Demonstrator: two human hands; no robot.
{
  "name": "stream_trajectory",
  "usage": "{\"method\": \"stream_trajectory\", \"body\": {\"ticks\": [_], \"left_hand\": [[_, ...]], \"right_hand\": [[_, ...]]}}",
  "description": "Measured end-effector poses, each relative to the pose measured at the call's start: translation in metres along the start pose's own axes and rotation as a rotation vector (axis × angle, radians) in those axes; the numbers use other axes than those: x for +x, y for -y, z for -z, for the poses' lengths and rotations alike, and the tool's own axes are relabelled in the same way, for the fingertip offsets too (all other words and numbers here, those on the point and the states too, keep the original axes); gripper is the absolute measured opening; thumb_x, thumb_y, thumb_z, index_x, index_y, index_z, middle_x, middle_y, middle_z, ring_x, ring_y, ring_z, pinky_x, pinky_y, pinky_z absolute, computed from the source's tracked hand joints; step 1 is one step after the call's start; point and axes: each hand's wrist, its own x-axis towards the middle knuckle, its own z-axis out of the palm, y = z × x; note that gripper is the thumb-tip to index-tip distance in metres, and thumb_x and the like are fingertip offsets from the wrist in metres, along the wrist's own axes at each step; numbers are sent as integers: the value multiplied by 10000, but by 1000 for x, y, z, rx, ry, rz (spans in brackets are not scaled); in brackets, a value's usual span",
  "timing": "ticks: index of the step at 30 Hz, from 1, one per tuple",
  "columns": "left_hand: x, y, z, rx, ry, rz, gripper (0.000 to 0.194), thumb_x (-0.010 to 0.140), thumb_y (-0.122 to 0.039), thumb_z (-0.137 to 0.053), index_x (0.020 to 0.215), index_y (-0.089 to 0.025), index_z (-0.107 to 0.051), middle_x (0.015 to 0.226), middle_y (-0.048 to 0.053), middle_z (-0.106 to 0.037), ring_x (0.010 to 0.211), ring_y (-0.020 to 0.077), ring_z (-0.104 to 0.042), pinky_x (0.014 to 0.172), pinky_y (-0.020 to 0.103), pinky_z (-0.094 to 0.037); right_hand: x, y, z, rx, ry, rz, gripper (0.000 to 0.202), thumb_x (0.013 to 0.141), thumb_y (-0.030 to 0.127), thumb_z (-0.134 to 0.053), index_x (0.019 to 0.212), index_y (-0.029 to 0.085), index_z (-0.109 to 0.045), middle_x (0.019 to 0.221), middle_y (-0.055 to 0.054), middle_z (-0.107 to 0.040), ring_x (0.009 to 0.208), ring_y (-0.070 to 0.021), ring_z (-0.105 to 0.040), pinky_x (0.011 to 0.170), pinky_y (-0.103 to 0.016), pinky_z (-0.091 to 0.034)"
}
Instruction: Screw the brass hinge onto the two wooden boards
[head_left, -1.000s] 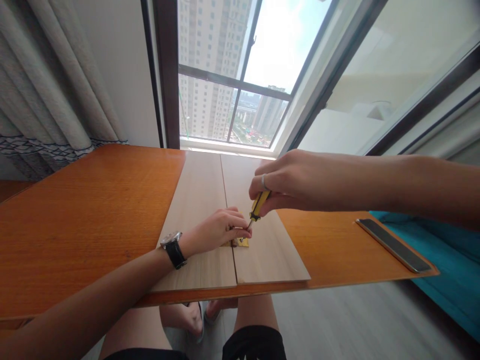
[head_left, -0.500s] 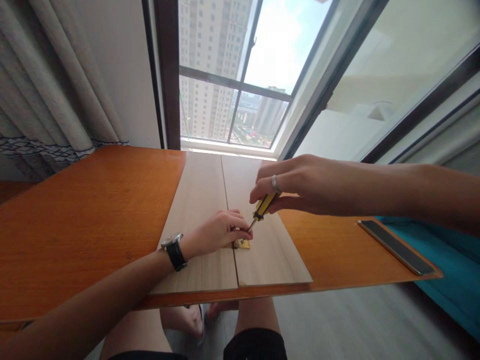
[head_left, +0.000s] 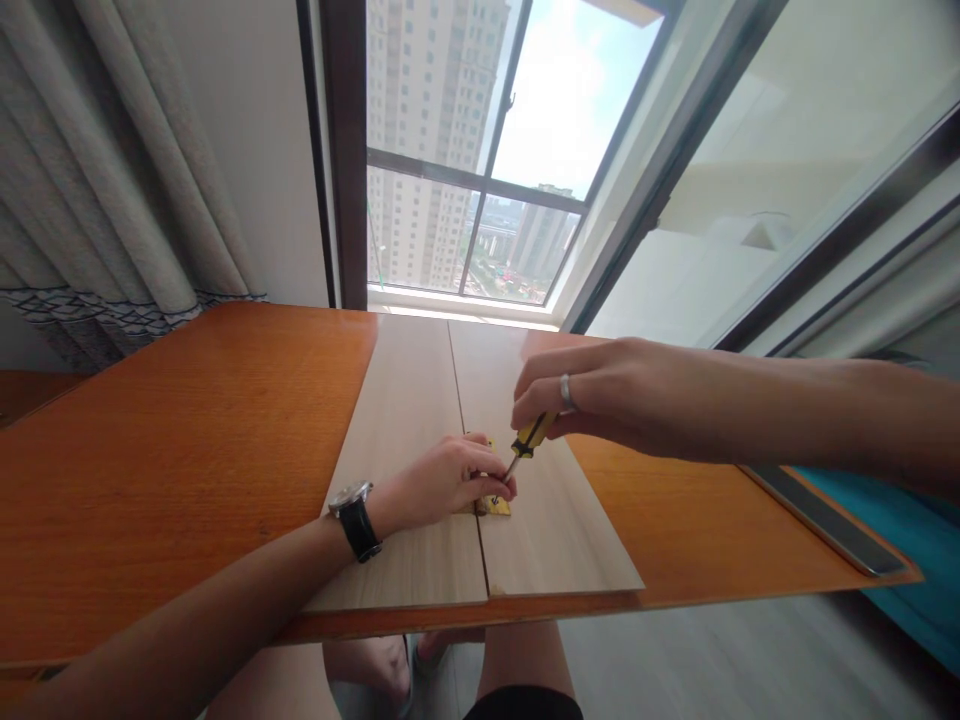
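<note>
A screwdriver with a yellow and black handle (head_left: pixel 534 435) is gripped from above in my right hand (head_left: pixel 592 390), which wears a ring. Its shaft slants down to the left, with the tip at the fingertips of my left hand (head_left: pixel 442 485). Those fingers are pinched together around the tip; whatever they hold there is hidden. Beneath them, a brass-coloured hinge (head_left: pixel 496 506) lies across the seam between two pale wooden boards, the left board (head_left: pixel 405 400) and the right board (head_left: pixel 555 545). My left hand covers much of the hinge.
Under the boards is an orange-brown wooden table (head_left: pixel 225 430), its front edge close to my legs. A dark strip (head_left: pixel 832 525) runs along the table's right end, beside a teal seat (head_left: pixel 900 520). Behind stand a window (head_left: pixel 480 185) and a grey curtain (head_left: pixel 112 160).
The whole view has shifted slightly, so the table and hands appear a little lower and further right. Both hands keep their places over the hinge, with the screwdriver still held at nearly the same slant.
</note>
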Motion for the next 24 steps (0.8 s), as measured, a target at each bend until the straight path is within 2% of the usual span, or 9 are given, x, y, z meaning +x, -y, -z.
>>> {"method": "stream_trajectory", "body": {"ticks": [3,9,12,14,16,18,19,21,24], "left_hand": [[0,-2,0,12,11,5,228,993,-234,-595,856,-150,-756,838,40,-734,887,161,-602,886,263,-463],[-2,-1,-1,6,26,35,219,992,-242,-588,912,-158,-774,900,55,-727,908,161,-624,919,288,-476],[-3,-2,-1,6,20,40,193,982,-275,-615,964,-157,-767,923,64,-737,964,178,-627,938,303,-482],[-3,-2,-1,-10,18,37,202,991,-286,-609,987,-150,-757,931,64,-745,963,174,-634,936,299,-485],[-2,-2,-1,-17,17,36,234,1012,-283,-574,962,-146,-756,916,62,-742,925,160,-643,926,287,-488],[-1,-2,-1,-15,14,33,277,1029,-275,-540,922,-144,-759,900,60,-732,888,149,-643,915,279,-490],[0,-2,-1,-15,19,29,281,1029,-275,-539,916,-143,-761,899,61,-732,890,150,-642,913,277,-490],[0,-1,-1,-19,27,19,286,1031,-273,-535,918,-142,-762,903,63,-740,914,156,-634,913,275,-488],[-1,-1,-1,-21,31,11,272,1030,-263,-537,935,-147,-763,905,59,-751,950,162,-621,911,268,-482]], "right_hand": [[1,3,5,32,28,13,223,1019,276,-514,998,167,-708,928,-57,-698,808,-140,-639,707,-266,-459],[17,15,2,-146,77,-272,391,993,493,-534,919,152,-710,694,-43,-645,623,-145,-576,603,-269,-369],[19,10,-5,-167,39,-330,441,1001,526,-492,896,157,-709,673,-42,-634,626,-149,-577,618,-274,-367],[15,5,-7,-133,9,-354,426,1007,512,-481,936,163,-714,738,-53,-675,656,-157,-603,646,-285,-401],[8,1,-6,-65,-31,-316,387,1003,486,-497,1074,167,-704,952,-90,-729,773,-183,-657,704,-310,-456],[0,-1,-1,16,-55,-193,380,999,436,-525,1242,172,-649,1216,-128,-693,971,-211,-679,798,-337,-500],[-3,-1,2,46,-53,-119,370,1001,399,-533,1280,176,-631,1282,-131,-668,1043,-214,-671,839,-339,-508],[-8,0,7,68,-35,-15,283,1014,307,-518,1216,186,-676,1229,-105,-699,1034,-192,-681,857,-317,-511],[-9,4,9,34,-51,8,245,1019,255,-506,1069,180,-734,1011,-68,-755,846,-156,-699,764,-280,-501]]}}
